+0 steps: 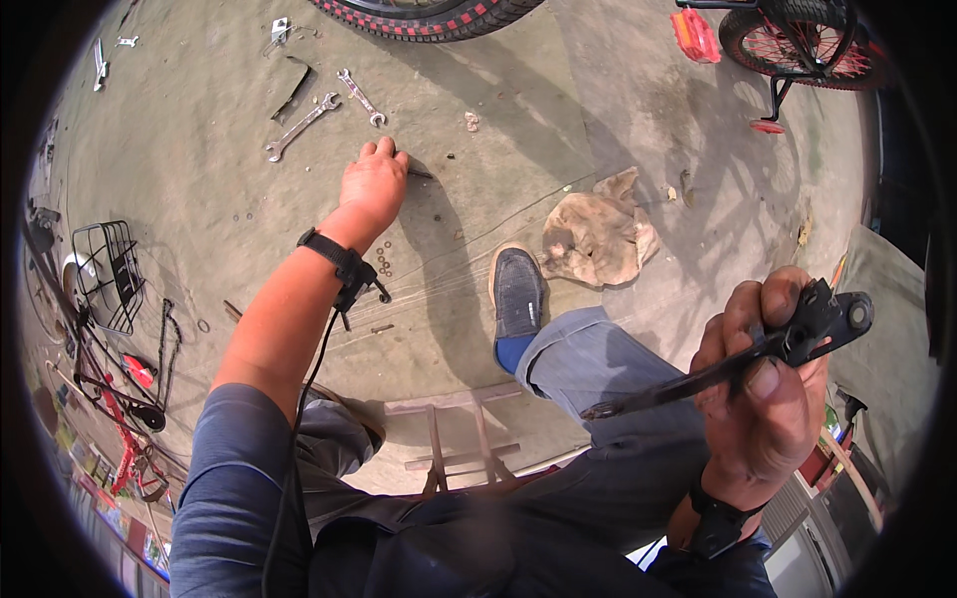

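Raised at the right, my right hand (763, 374) is closed around a black bicycle kickstand (668, 392). Its long leg points left, and its bracket end, with a hole, sticks out above my fingers. My left hand (375, 185) is stretched forward, low over the ground cloth, with its fingers curled. A thin dark piece (421, 173) shows just to the right of those fingers; what they hold is mostly hidden. Beyond the left hand lie two spanners, a smaller one (361, 98) and a larger one (303, 128), next to a black curved strip (292, 88).
A crumpled brown cloth (596, 237) lies beside my shoe (518, 294). Several small washers (384, 259) are scattered near my left wrist. A black wire basket (108, 276) and chain (167, 344) are at left. Bicycle wheels (439, 22) stand at the far edge; a wooden stool (439, 448) is below me.
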`<state>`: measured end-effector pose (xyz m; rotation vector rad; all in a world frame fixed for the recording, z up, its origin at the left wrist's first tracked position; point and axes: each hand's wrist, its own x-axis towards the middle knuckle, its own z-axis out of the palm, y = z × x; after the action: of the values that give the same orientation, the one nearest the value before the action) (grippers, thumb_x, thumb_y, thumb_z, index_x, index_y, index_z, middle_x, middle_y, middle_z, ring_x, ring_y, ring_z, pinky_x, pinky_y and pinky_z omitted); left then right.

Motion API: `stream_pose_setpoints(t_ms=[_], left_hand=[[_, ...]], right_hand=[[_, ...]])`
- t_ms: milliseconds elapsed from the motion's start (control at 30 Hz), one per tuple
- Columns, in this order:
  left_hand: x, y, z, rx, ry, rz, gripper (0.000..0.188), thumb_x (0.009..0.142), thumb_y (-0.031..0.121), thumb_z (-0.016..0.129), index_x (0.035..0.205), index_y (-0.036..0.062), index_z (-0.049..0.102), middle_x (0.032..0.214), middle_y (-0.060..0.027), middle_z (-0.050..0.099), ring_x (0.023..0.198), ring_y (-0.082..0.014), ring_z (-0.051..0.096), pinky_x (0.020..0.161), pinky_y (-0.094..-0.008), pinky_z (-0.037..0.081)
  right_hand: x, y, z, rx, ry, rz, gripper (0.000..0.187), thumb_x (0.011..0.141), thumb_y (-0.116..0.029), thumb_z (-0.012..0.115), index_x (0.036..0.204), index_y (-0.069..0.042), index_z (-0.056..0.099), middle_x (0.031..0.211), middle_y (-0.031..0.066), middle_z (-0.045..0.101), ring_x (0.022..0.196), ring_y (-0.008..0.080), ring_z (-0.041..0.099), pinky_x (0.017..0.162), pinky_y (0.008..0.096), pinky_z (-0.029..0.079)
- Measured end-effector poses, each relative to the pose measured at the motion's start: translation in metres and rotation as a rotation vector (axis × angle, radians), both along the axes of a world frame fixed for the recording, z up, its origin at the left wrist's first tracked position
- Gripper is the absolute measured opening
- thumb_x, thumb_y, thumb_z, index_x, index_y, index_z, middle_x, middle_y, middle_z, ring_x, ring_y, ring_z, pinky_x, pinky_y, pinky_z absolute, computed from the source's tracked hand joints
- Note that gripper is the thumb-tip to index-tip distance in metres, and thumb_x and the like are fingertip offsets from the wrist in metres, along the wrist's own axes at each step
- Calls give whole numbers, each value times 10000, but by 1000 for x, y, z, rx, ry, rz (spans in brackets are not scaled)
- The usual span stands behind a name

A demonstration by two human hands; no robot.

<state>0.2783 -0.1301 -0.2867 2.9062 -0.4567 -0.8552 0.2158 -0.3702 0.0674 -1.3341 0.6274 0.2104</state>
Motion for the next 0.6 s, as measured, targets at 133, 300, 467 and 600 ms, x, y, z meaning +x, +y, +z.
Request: stream_pose_setpoints(t_ms=[133,300,467,600], left_hand=[[-7,7,-9,-47,-56,5,167,848,67,562,1004,68,622,1077,-126,589,1024,-316,601,825,-408,536],[-17,18,2,-418,300,348,183,882,117,635,1034,14,634,890,-138,678,804,-296,668,724,-377,532],[-31,33,52,-880,631,843,222,948,134,632,1103,-26,628,871,-53,667,799,-126,644,666,-284,495],[-39,51,100,-1064,644,933,300,950,76,616,1211,-68,581,942,-81,672,823,-149,667,661,-288,511]], right_hand=[[2,2,1,5,4,-22,461,762,-76,744,1073,-38,405,808,88,490,536,167,508,423,243,438],[4,5,4,14,-2,7,449,773,-70,738,1091,-37,422,846,94,506,555,165,523,428,231,437],[3,20,18,-31,61,-41,459,776,-73,741,1125,-34,446,893,96,526,575,163,547,438,212,432],[4,34,20,-22,37,29,457,784,-83,726,1167,-21,485,968,137,586,615,176,614,449,219,425]])
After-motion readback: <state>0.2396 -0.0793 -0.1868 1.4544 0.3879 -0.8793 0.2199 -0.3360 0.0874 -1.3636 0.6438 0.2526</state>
